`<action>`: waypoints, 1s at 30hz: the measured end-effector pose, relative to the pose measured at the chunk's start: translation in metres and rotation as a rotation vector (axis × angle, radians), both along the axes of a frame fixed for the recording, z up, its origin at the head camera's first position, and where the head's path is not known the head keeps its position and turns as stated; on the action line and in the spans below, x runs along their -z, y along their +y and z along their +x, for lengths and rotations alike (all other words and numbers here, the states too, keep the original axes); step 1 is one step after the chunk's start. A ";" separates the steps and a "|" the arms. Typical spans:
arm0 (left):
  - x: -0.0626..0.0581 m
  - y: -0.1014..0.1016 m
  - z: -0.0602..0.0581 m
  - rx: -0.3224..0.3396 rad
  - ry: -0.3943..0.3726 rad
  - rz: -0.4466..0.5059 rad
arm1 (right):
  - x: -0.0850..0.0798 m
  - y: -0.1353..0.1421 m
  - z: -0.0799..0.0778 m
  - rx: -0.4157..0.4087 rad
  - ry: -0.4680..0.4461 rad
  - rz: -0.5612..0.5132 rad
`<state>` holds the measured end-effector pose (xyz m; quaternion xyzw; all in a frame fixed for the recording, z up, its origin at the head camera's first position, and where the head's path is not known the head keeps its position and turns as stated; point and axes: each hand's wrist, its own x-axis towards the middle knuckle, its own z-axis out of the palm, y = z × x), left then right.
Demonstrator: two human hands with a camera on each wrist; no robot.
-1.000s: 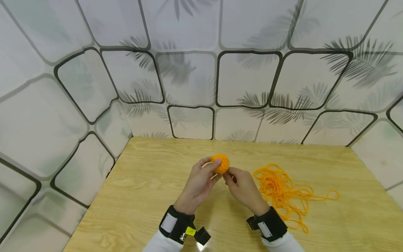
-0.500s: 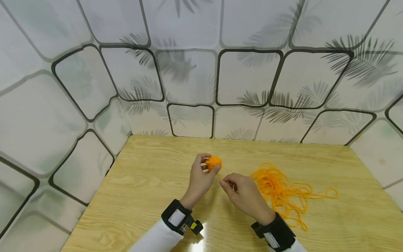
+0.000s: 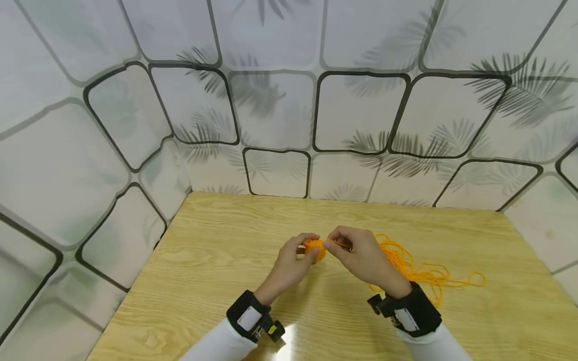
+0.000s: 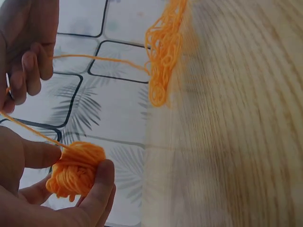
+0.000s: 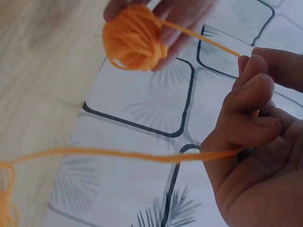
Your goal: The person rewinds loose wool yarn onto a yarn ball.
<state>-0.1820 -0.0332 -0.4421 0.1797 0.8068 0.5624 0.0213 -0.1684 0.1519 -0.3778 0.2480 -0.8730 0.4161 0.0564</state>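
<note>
A small ball of orange yarn is held between the thumb and fingers of my left hand, above the table. From the ball a taut strand runs to my right hand, which pinches it between thumb and forefinger. In the right wrist view the strand passes through the curled fingers. It leaves the hand as a slack length leading to the loose yarn pile on the table. My right forearm and hand hide part of that pile in the head view.
The wood-grain table meets a patterned wall covering at the back and left. A loose yarn end trails rightward from the pile. Black straps with small cameras sit on both wrists.
My right hand first drew the strand away from the ball, then rose to the ball's upper right. The left hand turned the ball and ends slightly lower. The pile has barely moved.
</note>
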 end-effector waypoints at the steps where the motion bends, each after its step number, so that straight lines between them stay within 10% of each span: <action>1: -0.001 0.000 0.002 0.019 -0.011 -0.002 | -0.002 0.001 -0.002 0.000 0.008 -0.001; 13: -0.011 -0.005 0.020 0.157 -0.201 0.187 | -0.007 0.005 -0.028 0.049 0.006 0.017; 30: -0.034 -0.009 0.031 0.270 -0.260 0.374 | 0.026 0.011 -0.048 0.013 -0.086 -0.055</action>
